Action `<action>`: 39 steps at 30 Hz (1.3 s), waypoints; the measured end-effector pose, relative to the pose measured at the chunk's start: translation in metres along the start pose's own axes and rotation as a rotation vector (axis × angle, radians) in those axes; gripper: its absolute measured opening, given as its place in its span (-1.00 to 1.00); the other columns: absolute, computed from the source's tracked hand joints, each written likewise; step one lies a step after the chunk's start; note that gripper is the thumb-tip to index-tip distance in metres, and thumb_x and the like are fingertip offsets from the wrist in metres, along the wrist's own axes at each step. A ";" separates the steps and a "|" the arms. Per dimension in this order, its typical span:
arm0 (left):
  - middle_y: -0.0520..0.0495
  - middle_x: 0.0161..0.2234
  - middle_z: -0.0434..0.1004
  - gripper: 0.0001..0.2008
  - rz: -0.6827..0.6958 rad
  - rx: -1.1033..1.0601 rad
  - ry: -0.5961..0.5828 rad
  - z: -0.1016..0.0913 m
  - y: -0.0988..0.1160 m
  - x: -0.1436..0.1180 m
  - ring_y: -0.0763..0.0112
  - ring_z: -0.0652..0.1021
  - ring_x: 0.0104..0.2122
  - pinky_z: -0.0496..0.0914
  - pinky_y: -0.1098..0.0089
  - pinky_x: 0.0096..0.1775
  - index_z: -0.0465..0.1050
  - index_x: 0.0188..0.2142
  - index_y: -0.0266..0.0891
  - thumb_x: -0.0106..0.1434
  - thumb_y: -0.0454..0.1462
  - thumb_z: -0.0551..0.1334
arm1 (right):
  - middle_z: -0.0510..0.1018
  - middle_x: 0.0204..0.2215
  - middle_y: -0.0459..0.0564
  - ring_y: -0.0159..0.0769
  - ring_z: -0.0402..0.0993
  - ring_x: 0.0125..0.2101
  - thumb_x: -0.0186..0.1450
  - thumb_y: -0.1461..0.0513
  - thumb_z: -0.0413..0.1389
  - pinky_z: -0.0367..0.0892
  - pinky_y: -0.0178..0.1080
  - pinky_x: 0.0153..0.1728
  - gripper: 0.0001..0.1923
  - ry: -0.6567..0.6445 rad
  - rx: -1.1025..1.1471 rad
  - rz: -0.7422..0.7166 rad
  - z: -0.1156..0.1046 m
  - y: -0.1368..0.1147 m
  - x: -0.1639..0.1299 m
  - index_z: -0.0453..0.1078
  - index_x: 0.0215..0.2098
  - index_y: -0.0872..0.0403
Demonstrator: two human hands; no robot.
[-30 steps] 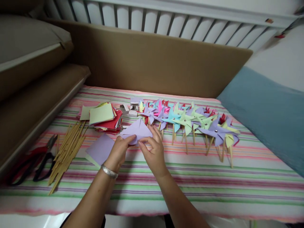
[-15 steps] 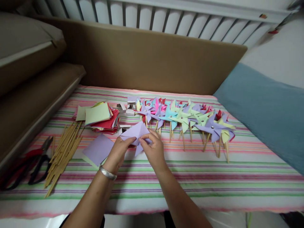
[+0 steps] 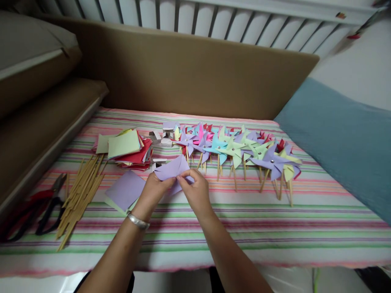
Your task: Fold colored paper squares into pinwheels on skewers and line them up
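Note:
A purple paper sheet (image 3: 172, 167) with slit, partly folded corners is held between both hands above the striped cloth. My left hand (image 3: 156, 188), with a silver bangle at the wrist, pinches its left side. My right hand (image 3: 195, 188) pinches the paper near its middle, thumb and forefinger close to my left thumb. Beyond the hands, several finished paper pinwheels (image 3: 233, 149) on thin sticks lie in rows toward the right. Left of my left hand lie square purple and green sheets (image 3: 126, 189).
A stack of coloured paper squares (image 3: 124, 145) lies at back left, beside small opened boxes (image 3: 167, 134). Wooden sticks (image 3: 80, 195) and black-handled scissors (image 3: 50, 209) are at left. Brown cushions (image 3: 51, 110), a brown board (image 3: 189, 75) and a blue-grey pad (image 3: 339, 130) border the striped cloth (image 3: 244, 236).
The purple paper is folded further and its lower point shows less. Both hands stay pinched on it, and the view has shifted slightly.

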State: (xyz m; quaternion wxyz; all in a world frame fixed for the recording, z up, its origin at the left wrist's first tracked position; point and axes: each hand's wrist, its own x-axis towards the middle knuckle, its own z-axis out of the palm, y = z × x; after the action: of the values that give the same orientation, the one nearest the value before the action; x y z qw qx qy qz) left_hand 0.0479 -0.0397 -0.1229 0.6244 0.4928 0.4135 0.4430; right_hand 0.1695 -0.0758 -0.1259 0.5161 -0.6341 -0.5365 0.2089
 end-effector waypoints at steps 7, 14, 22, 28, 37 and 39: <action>-0.10 -0.31 0.61 -0.64 -0.167 -0.053 0.024 -0.007 0.000 0.003 0.21 0.54 -0.24 0.38 0.29 -0.16 0.51 -0.22 -0.30 -0.09 -0.35 0.32 | 0.55 -0.41 -0.10 -0.26 0.48 -0.37 0.01 0.20 0.22 0.33 -0.23 -0.33 -0.46 -0.074 0.504 0.367 -0.006 0.002 0.008 0.27 -0.02 0.02; -0.08 -0.40 0.61 -0.70 -0.262 -0.023 -0.013 -0.008 0.000 0.003 0.26 0.54 -0.35 0.37 0.33 -0.25 0.53 -0.30 -0.34 -0.12 -0.35 0.31 | 0.58 -0.41 -0.08 -0.28 0.48 -0.39 -0.03 0.19 0.29 0.32 -0.25 -0.31 -0.67 -0.402 0.628 0.521 -0.021 0.004 0.012 0.47 -0.29 0.10; -0.05 -0.44 0.62 -0.80 -0.278 -0.103 -0.057 -0.005 -0.004 0.002 0.38 0.52 -0.44 0.36 0.42 -0.33 0.56 -0.41 -0.30 -0.12 -0.33 0.36 | 0.60 -0.49 -0.04 -0.25 0.47 -0.48 -0.08 0.19 0.30 0.31 -0.22 -0.37 -0.72 -0.320 0.622 0.608 -0.013 0.012 0.008 0.51 -0.39 0.15; -0.02 -0.52 0.60 -0.78 -0.247 -0.193 0.014 -0.002 -0.012 0.004 0.45 0.49 -0.54 0.33 0.44 -0.40 0.56 -0.45 -0.30 -0.15 -0.28 0.40 | 0.62 -0.42 -0.02 -0.22 0.50 -0.41 -0.06 0.21 0.29 0.33 -0.21 -0.31 -0.70 -0.215 0.783 0.591 -0.002 0.010 0.004 0.50 -0.33 0.15; -0.05 -0.56 0.58 -0.74 -0.221 -0.215 0.182 -0.021 -0.005 0.014 0.42 0.50 -0.55 0.33 0.41 -0.38 0.56 -0.47 -0.33 -0.23 -0.28 0.41 | 0.55 -0.36 0.01 -0.23 0.47 -0.36 0.14 0.14 0.15 0.37 -0.20 -0.36 -0.76 -0.122 0.275 0.266 0.000 0.012 0.000 0.42 -0.25 0.09; -0.06 -0.55 0.59 -0.73 -0.217 -0.224 0.226 -0.028 -0.003 0.016 0.41 0.49 -0.55 0.33 0.40 -0.38 0.56 -0.47 -0.33 -0.26 -0.28 0.41 | 0.52 -0.24 0.02 -0.20 0.44 -0.23 0.16 0.22 0.12 0.37 -0.15 -0.22 -0.78 -0.092 0.097 0.034 -0.002 0.011 -0.001 0.42 -0.20 0.03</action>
State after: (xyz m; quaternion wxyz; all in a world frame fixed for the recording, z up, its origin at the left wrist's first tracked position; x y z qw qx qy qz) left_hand 0.0263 -0.0181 -0.1318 0.6691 0.3198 0.4800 0.4687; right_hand 0.1756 -0.0765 -0.1349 0.5174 -0.6071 -0.5379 0.2726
